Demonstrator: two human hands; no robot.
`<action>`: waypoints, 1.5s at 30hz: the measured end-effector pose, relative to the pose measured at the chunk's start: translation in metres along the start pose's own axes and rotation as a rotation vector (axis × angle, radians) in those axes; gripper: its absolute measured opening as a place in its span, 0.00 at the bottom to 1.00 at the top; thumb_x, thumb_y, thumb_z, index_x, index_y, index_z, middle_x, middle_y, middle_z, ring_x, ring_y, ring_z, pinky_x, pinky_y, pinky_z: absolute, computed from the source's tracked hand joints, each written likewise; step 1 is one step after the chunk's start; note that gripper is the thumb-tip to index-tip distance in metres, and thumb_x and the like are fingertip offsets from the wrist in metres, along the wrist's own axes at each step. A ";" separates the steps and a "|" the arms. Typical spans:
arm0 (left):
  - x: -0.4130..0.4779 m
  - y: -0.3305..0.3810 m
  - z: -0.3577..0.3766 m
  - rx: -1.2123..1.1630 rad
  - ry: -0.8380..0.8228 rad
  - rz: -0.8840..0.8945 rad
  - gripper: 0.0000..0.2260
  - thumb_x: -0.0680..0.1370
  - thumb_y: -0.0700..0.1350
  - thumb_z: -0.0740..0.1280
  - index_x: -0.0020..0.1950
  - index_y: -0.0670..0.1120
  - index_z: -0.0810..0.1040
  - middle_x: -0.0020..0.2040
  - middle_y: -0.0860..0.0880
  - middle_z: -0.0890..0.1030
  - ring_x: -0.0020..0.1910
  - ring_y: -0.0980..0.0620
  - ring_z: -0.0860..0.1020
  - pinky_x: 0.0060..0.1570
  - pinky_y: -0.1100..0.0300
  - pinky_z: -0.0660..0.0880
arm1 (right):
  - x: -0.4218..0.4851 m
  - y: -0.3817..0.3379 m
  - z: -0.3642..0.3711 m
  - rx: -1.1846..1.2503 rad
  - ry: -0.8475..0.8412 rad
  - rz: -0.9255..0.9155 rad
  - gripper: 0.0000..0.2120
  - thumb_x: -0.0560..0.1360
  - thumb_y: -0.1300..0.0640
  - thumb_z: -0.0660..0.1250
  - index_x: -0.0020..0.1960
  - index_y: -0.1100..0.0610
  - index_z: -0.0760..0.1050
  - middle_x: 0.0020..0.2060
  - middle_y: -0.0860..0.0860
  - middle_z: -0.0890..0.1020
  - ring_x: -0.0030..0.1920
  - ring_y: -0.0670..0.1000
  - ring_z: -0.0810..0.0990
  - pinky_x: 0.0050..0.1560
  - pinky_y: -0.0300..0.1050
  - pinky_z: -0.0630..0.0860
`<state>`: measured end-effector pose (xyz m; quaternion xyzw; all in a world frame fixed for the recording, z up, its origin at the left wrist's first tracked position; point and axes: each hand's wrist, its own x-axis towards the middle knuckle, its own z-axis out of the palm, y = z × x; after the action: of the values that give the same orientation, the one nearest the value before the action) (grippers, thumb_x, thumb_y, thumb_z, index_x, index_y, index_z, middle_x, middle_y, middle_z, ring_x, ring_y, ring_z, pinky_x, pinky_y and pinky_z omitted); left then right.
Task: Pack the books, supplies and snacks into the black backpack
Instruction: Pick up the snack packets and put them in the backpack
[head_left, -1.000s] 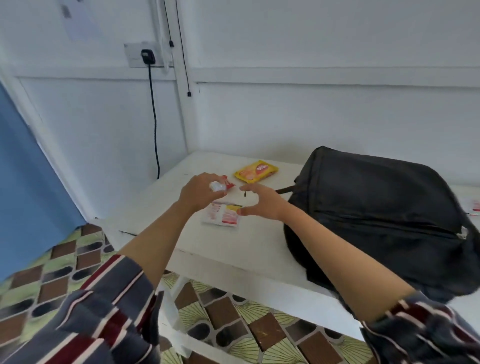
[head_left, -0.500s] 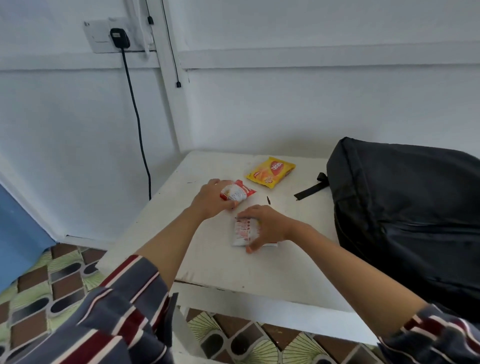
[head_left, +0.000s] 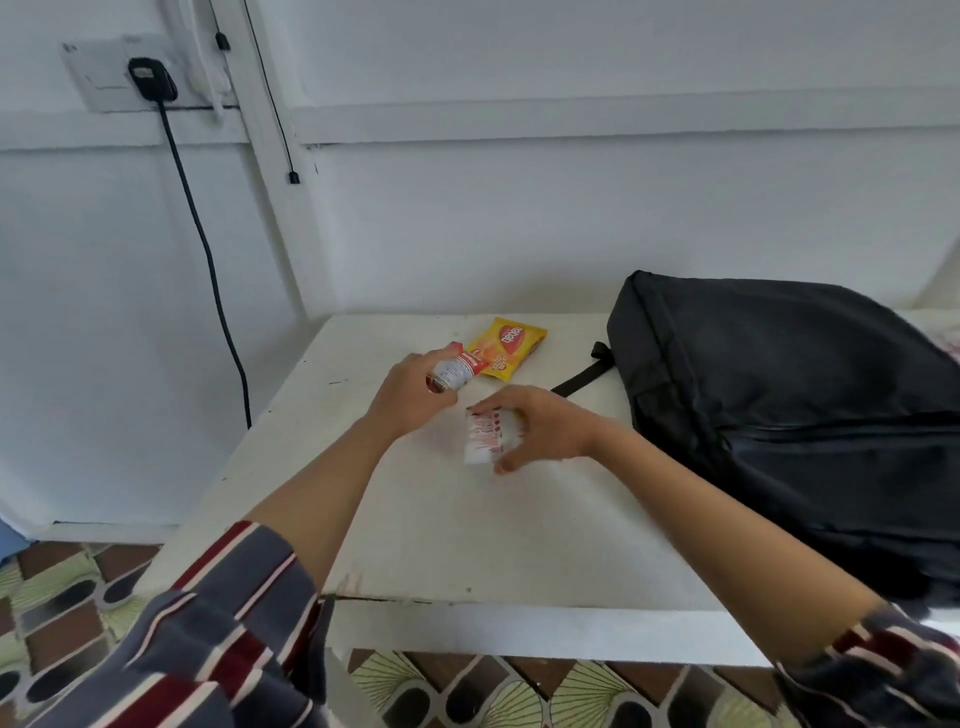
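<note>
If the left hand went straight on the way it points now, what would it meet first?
Likely the yellow snack packet: the left hand, gripping a red-and-white packet, points at it. Height is unclear, so it might pass over.

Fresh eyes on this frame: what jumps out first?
The big black backpack lies on the right of the white table. Mid-table, the left hand grips a red-and-white packet, and the right hand curls round a flat white packet with red print. A yellow snack packet lies just behind them.
</note>
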<state>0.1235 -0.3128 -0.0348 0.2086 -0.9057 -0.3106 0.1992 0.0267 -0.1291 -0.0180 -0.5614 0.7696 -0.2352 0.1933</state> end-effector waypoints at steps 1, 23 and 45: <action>0.003 0.010 -0.001 -0.013 0.025 0.033 0.28 0.71 0.41 0.71 0.70 0.51 0.69 0.59 0.43 0.75 0.56 0.46 0.74 0.56 0.53 0.72 | -0.005 0.001 -0.012 0.008 0.029 0.005 0.34 0.63 0.55 0.78 0.66 0.49 0.70 0.54 0.45 0.71 0.53 0.46 0.72 0.51 0.35 0.67; 0.029 0.257 0.148 -0.040 -0.112 0.410 0.28 0.72 0.42 0.70 0.70 0.54 0.67 0.63 0.47 0.72 0.60 0.53 0.69 0.55 0.63 0.65 | -0.214 0.138 -0.208 -0.176 0.123 0.246 0.32 0.65 0.56 0.75 0.66 0.44 0.69 0.58 0.43 0.67 0.59 0.47 0.63 0.59 0.43 0.62; -0.023 0.271 0.152 0.060 -0.286 0.400 0.10 0.70 0.44 0.74 0.50 0.51 0.82 0.47 0.57 0.78 0.44 0.63 0.74 0.44 0.74 0.69 | -0.258 0.145 -0.198 -0.023 0.227 0.119 0.18 0.66 0.58 0.74 0.52 0.43 0.76 0.57 0.46 0.74 0.58 0.47 0.71 0.58 0.44 0.68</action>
<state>-0.0007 -0.0338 0.0244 -0.0154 -0.9567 -0.2645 0.1203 -0.1203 0.1837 0.0681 -0.4867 0.8210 -0.2765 0.1123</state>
